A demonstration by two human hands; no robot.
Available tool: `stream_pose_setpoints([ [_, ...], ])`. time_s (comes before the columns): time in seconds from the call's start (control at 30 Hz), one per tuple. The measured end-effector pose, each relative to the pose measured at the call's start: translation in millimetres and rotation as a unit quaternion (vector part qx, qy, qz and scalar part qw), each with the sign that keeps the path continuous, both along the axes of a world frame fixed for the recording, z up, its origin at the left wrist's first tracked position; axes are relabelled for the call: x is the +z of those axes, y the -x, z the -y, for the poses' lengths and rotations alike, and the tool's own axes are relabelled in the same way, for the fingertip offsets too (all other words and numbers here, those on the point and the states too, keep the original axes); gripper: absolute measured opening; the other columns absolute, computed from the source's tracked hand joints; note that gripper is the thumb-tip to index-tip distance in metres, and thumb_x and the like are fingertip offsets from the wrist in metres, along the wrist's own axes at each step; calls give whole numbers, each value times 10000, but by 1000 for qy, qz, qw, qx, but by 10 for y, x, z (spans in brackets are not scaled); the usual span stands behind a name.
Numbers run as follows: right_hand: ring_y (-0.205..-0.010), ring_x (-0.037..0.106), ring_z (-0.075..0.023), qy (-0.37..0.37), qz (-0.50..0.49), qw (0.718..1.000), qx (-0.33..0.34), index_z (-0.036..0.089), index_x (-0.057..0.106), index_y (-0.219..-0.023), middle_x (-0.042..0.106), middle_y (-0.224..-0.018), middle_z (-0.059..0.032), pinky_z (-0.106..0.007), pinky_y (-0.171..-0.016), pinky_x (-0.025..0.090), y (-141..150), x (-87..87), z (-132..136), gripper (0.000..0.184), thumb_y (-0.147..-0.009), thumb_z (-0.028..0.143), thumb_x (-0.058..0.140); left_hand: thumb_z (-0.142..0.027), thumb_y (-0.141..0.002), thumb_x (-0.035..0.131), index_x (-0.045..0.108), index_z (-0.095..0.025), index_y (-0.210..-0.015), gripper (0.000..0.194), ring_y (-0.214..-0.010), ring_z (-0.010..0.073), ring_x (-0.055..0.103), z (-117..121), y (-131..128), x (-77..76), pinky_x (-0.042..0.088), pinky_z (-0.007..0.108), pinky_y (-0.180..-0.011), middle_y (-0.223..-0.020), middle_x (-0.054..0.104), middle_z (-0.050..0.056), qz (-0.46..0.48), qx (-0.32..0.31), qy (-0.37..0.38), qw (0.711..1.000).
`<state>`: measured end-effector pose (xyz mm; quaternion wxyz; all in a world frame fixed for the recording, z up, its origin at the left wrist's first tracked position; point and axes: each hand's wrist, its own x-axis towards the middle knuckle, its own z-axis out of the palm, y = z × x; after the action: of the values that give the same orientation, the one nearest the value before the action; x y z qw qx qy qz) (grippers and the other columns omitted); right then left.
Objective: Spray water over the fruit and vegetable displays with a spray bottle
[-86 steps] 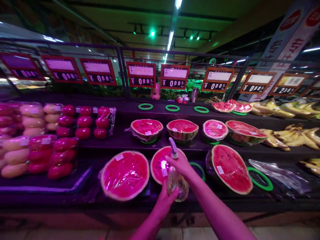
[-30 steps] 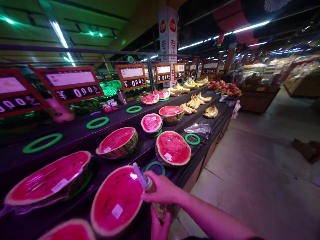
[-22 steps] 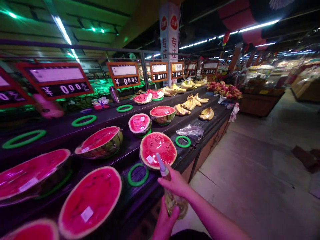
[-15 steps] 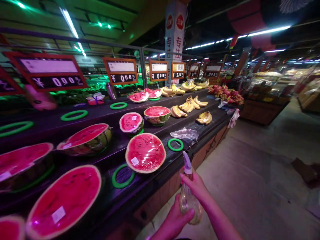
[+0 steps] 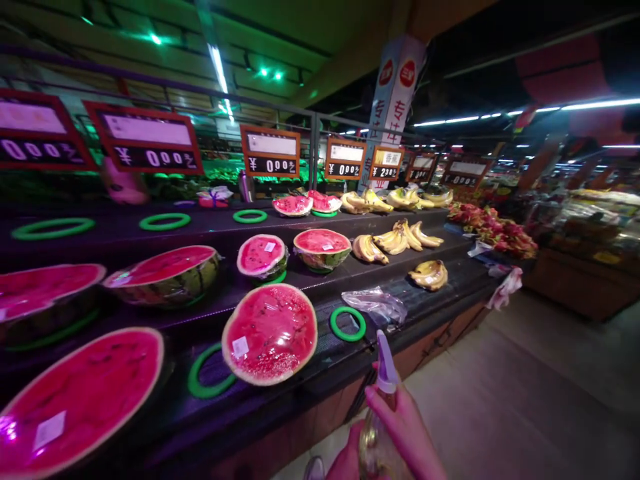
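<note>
Two hands work just off the front edge of a tiered black display counter [image 5: 280,415], above a pale tiled aisle floor [image 5: 505,407]. The right hand [image 5: 406,430] has its fingers [image 5: 400,407] closed around a clear spray bottle [image 5: 376,443] with a purple nozzle [image 5: 386,363]. The left hand [image 5: 347,460] sits against the bottle's lower part, cut off by the frame, so its finger spread cannot be told.

The bottle stands nearly upright, outside the counter edge. Up and to the left lies a film-wrapped half watermelon [image 5: 270,333]. A green ring [image 5: 347,324] and a crumpled plastic bag [image 5: 375,307] sit nearer the bottle. Bananas [image 5: 400,239] and dragon fruit [image 5: 493,230] lie farther along. The wooden counter front [image 5: 425,367] borders the aisle, which opens wide to the right.
</note>
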<state>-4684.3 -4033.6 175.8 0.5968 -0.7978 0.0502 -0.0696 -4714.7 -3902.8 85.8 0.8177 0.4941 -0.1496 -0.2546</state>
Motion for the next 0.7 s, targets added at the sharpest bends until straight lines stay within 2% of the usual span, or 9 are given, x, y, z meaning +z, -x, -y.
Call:
stream_pose_setpoints([
  [0.1,-772,690,-259,34,18,998,59,257,630,-1207,712,-827,-9,-369,-756,527,-397,201,-105,494,-824,564,683,-702,-650,866,392,-225,-1560,1132,-1423,452,511,-3,-280,135,369,599,-1200,-1543,514,227,33,28,70,997],
  [0.2,-767,693,-254,64,19,985,159,244,602,-1231,722,-822,-11,-347,-734,520,-830,468,-334,491,-836,523,690,-726,-718,806,349,-219,-1579,1099,-1480,441,449,-149,-577,300,325,595,-1236,-1582,479,228,69,87,36,993],
  [0.3,-820,711,-259,83,31,959,271,237,591,-1243,758,-895,-29,-342,-768,525,-1211,736,-690,465,-839,445,690,-749,-740,766,322,-212,-1599,1106,-1547,446,337,-368,-811,346,265,598,-1278,-1633,426,216,85,195,-13,977],
  [0.4,-894,722,-273,112,58,922,366,258,592,-1314,781,-1008,-37,-355,-822,526,-1476,925,-1078,539,-812,399,729,-747,-736,766,300,-197,-1617,1138,-1609,441,160,-580,-951,271,142,584,-1326,-1688,345,202,41,340,-65,937],
  [0.47,-923,721,-275,124,78,898,415,295,588,-1360,782,-1049,-26,-356,-839,525,-1598,998,-1301,603,-793,395,768,-698,-744,791,303,-210,-1623,1117,-1624,420,89,-708,-1001,236,98,567,-1335,-1699,337,178,0,405,-80,911],
  [0.53,-916,718,-268,125,86,877,455,313,612,-1333,780,-1034,-14,-351,-837,524,-1701,1041,-1481,574,-791,397,784,-624,-753,820,301,-235,-1630,1091,-1626,399,90,-825,-1032,263,133,555,-1335,-1684,381,153,-28,436,-68,897],
  [0.6,-904,716,-262,121,83,864,482,305,639,-1282,778,-1011,-11,-352,-841,519,-1804,1063,-1620,519,-793,401,786,-562,-762,832,288,-244,-1637,1078,-1626,381,89,-921,-1058,347,170,544,-1331,-1665,424,132,-46,457,-63,886],
  [0.7,-886,703,-251,104,74,859,497,290,649,-1233,768,-991,-8,-350,-836,509,-1982,1066,-1752,484,-793,428,797,-512,-779,831,276,-239,-1640,1060,-1629,368,44,-1014,-1133,496,132,551,-1334,-1678,409,106,-66,493,-90,863],
])
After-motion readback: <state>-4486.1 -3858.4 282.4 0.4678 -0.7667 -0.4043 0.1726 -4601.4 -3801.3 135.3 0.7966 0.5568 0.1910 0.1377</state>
